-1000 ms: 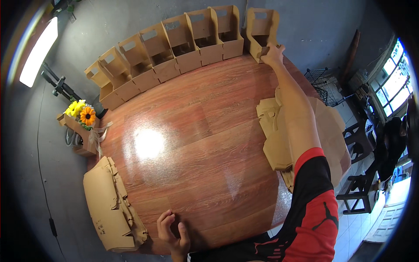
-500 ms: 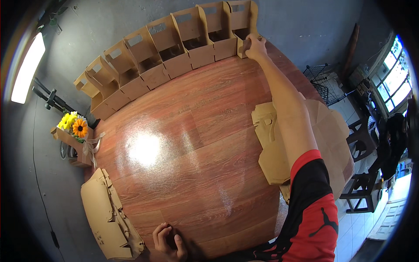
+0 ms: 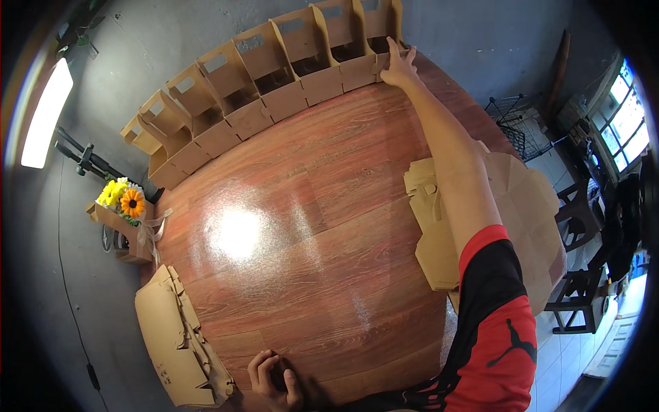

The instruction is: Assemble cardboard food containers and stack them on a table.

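Observation:
Far off at the right end of a row of brown cardboard boxes, my right hand point(image 3: 399, 67) reaches out with its fingers spread. It lies against the front of the end box point(image 3: 379, 42), hiding part of that front. The index finger points up toward the inside of the box. At the lower edge my left hand point(image 3: 273, 382) rests on the table, palm up, fingers loosely bent and thumb apart, holding nothing. The other cardboard boxes point(image 3: 283, 101) stand side by side in a curve, each with a tall back with a cut-out slot and a low front.
Flat cardboard pieces point(image 3: 439, 257) are stacked under my right forearm. Another cardboard stack point(image 3: 171, 343) lies at the near left. A cardboard holder point(image 3: 123, 226) with yellow and orange flowers point(image 3: 130, 201) stands at the left edge of the wooden table point(image 3: 309, 275).
My right hand has gone from a closed grip at the end box's front to spread fingers. The whole view has shifted slightly. My left hand keeps its pose.

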{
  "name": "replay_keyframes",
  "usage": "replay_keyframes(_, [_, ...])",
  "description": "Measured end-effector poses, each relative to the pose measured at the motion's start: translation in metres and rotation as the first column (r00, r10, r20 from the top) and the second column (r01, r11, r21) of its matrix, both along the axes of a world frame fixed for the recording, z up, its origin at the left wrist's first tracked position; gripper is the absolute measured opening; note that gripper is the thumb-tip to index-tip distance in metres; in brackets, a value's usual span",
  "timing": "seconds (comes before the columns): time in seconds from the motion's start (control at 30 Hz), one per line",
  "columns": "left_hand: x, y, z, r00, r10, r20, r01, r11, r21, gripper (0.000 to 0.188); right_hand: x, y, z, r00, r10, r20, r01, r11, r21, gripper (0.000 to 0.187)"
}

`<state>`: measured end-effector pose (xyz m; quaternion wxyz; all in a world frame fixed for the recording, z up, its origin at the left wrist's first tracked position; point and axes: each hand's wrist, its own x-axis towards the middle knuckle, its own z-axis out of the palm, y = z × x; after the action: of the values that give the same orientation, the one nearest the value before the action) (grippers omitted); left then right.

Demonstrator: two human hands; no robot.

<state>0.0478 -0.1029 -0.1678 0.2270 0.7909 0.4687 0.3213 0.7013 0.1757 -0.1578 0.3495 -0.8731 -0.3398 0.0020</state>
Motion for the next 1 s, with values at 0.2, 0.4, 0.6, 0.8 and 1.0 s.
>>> replay_keyframes(0.2, [0.000,0.000,-0.002,1.000,0.013,0.006,-0.013,1.000,0.009,0.026,0.003,0.006,-0.012,1.000,-0.020,0.025,0.015,0.980,0.196,0.105])
replay_keyframes(0.4, [0.000,0.000,-0.005,0.998,0.036,0.045,-0.035,0.999,-0.017,0.024,0.002,-0.005,-0.010,0.999,0.034,0.014,-0.036,0.965,0.261,0.108])
replay_keyframes(0.6, [-0.002,0.001,-0.006,0.998,-0.015,0.059,0.011,0.998,0.060,0.024,0.005,-0.015,-0.007,1.000,0.015,0.001,-0.015,0.964,0.264,0.124])
replay_keyframes(0.8, [-0.008,0.002,-0.013,0.987,-0.002,0.158,0.003,1.000,-0.006,0.024,0.023,-0.084,0.018,0.999,-0.015,-0.038,0.026,0.953,0.303,0.121])
replay_keyframes(1.0, [-0.012,0.002,-0.020,0.957,-0.062,0.283,0.075,0.997,-0.033,0.023,0.038,-0.207,0.031,0.997,-0.050,0.055,0.069,0.910,-0.408,0.109])
